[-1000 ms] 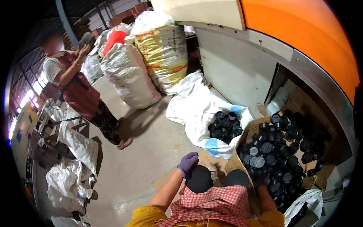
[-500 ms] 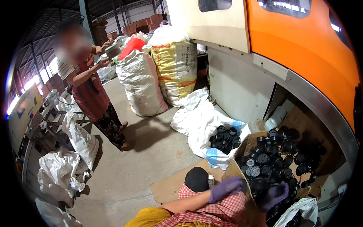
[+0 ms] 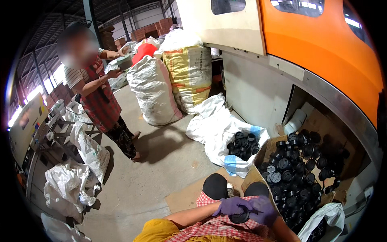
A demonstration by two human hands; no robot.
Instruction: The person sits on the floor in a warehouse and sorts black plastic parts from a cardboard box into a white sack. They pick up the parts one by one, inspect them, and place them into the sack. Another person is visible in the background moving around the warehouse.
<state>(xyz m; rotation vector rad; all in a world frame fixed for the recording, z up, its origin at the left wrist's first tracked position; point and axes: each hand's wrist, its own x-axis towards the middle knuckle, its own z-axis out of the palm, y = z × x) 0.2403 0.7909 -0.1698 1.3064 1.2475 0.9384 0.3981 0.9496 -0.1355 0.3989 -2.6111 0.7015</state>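
Both of my hands wear purple gloves and meet over my lap. A round black plastic cap (image 3: 239, 217) lies between them. My left hand (image 3: 231, 206) is closed on its upper side, with the fingers bent over the rim. From the other side my right hand (image 3: 264, 211), a little blurred, is closed against the cap's right edge; its fingertips are partly hidden. Just right of my knees, an open cardboard box (image 3: 254, 177) holds a heap of similar black caps (image 3: 293, 173).
A white sack (image 3: 215, 141) with more black caps lies open beyond the box. Another white bag (image 3: 322, 220) stands at lower right. Behind the box rises an orange machine (image 3: 318, 52). At left a person (image 3: 98, 92) stands handling a greyish object, near full sacks (image 3: 153, 88).
My right hand has come back left from the heap in the box to my lap. My left hand has lowered to meet it, and a black cap now shows between them.
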